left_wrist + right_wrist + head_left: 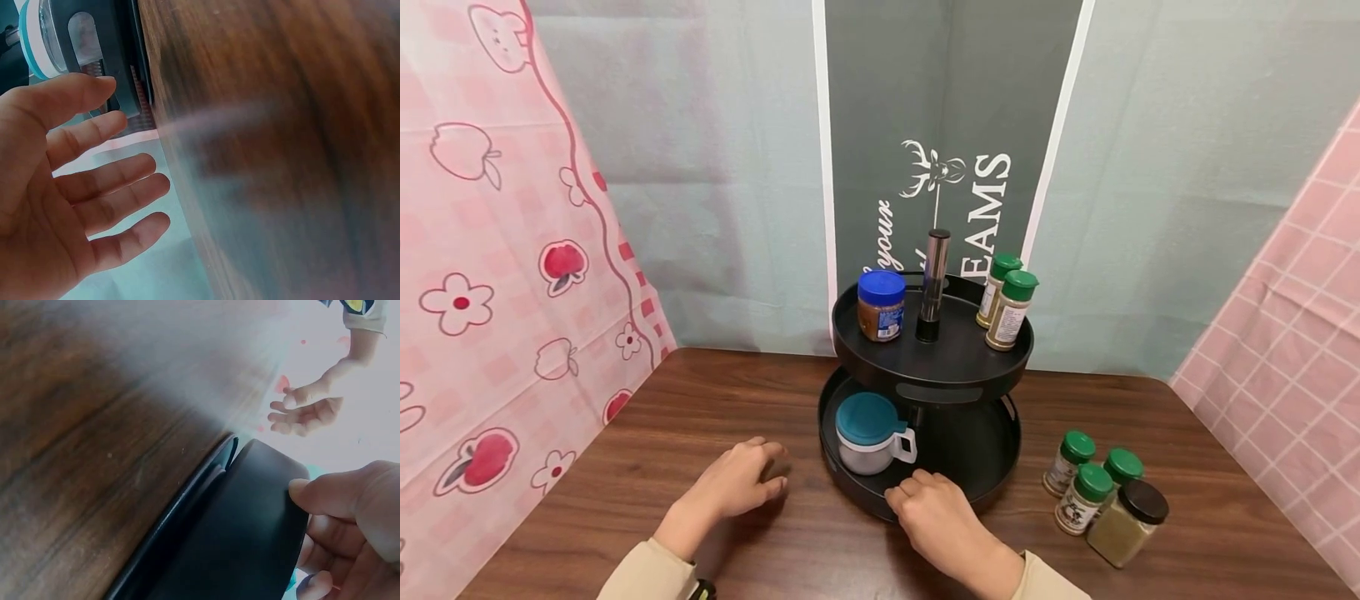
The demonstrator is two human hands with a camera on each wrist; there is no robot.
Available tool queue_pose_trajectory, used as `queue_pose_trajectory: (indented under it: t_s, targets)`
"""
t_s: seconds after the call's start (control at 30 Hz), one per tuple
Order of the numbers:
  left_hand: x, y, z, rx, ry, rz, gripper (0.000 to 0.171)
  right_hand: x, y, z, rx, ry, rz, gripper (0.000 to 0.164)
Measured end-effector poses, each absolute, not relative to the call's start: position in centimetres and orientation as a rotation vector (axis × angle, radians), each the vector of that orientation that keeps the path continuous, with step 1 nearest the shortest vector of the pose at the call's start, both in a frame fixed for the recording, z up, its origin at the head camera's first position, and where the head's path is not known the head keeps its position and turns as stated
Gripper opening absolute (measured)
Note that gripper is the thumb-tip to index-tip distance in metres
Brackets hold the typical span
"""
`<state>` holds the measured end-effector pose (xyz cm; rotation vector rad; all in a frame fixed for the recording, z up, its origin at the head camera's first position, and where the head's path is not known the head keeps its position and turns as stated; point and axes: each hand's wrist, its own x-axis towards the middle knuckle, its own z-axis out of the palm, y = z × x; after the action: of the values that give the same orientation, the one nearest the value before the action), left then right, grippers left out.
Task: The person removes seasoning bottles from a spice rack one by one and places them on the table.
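A black two-tier round rack (925,362) stands on the wooden table. My right hand (942,523) pinches the front rim of its lower tray (973,454); in the right wrist view the thumb (322,494) lies on the outer wall and the other fingers curl over the inner side. On that tray, left of centre, sits a pale handled jar with a teal lid (867,421). My left hand (737,479) is left of the rack, apart from it, fingers spread and loosely bent, holding nothing.
The upper tier bears a blue-lidded brown jar (882,307) and two green-capped spice bottles (1009,312) beside a metal post (934,279). At the right stand several green-capped spice jars (1078,500) and a black-lidded square jar (1123,525). Curtains enclose the table's back and sides.
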<state>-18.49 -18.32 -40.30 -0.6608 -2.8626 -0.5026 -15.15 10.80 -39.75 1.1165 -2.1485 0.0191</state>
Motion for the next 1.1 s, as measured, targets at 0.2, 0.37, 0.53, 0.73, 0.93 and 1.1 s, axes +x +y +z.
queue_pose_trajectory:
  t_s: [0.2, 0.37, 0.53, 0.73, 0.93, 1.1]
  targets:
    - [-18.3, -18.1, -39.9, -0.666, -2.864, -0.490, 0.031, -14.6, 11.7, -38.7, 1.144, -2.421, 0.114, 0.011]
    - [-17.9, -17.7, -39.3, -0.697, -2.863, -0.477, 0.035, -14.5, 13.0, -38.1, 1.070, -2.487, 0.269, 0.013]
    - [-17.3, -17.1, -38.7, -0.738, -2.845, -0.482, 0.035, -15.0, 14.6, -37.7, 0.927, -2.453, 0.318, 0.012]
    - [-16.9, -15.9, -38.0, -0.738, -2.814, -0.441, 0.034, -15.4, 16.2, -37.5, 0.733, -2.505, 0.261, 0.011]
    - [-16.4, -14.6, -37.6, -0.657, -2.800, -0.379, 0.032, -15.6, 17.2, -37.5, 0.435, -2.627, 0.257, 0.009]
    - [-15.8, -13.5, -37.2, -0.514, -2.810, -0.390, 0.032, -16.0, 18.2, -37.6, 0.299, -2.681, 0.274, 0.010]
